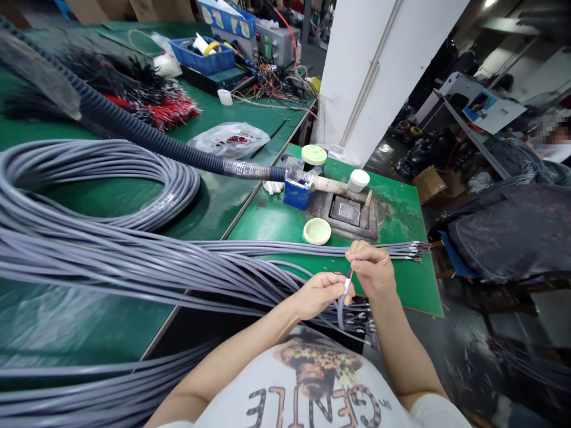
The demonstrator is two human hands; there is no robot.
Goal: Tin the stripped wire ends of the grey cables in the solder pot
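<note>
My left hand (322, 293) pinches the end of a grey cable (341, 314) near a white sleeve (347, 283) around it. Thin coloured wires (350, 273) come out of that end and run up to my right hand (371, 267), whose fingertips are closed on them. Behind both hands, a row of grey cables (276, 247) lies across the green board, their stripped ends (413, 251) at its right. More cable ends (359, 318) with white sleeves hang below my left hand.
A solder pot (349, 211) sits in the green board (419, 291). Around it are an open round tub (317, 231), a white jar (358, 180) and a blue box (296, 195) under a dark hose (187, 153). Coiled grey cable (169, 208) covers the left table.
</note>
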